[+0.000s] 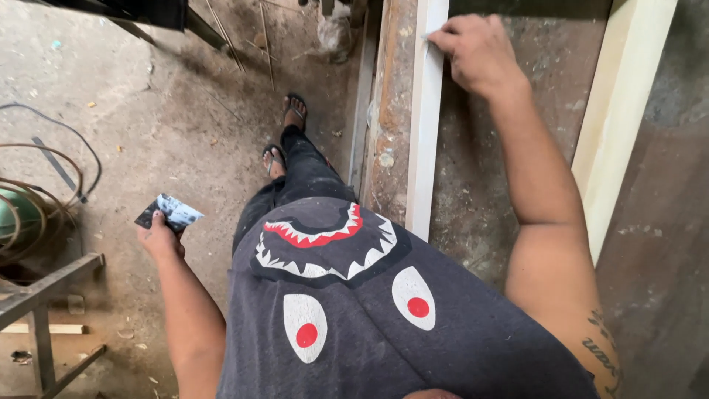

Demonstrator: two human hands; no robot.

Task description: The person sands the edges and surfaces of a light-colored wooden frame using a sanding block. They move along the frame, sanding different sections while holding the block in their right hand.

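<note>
The right hand point(478, 53) pinches the far end of a white strip point(423, 133), which runs lengthwise away from the person along the desk point(473, 185) edge. Left of the strip, the left hand point(159, 235) grips folded sandpaper point(168, 212) over open floor point(148, 111).

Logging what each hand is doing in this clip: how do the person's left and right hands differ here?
The left hand hangs low by the hip over the dirt floor, while the right hand reaches forward at the workbench. The left hand holds a small folded dark sheet, possibly sandpaper; the right hand pinches the edge of a long white wooden strip. Both are bare.
</note>
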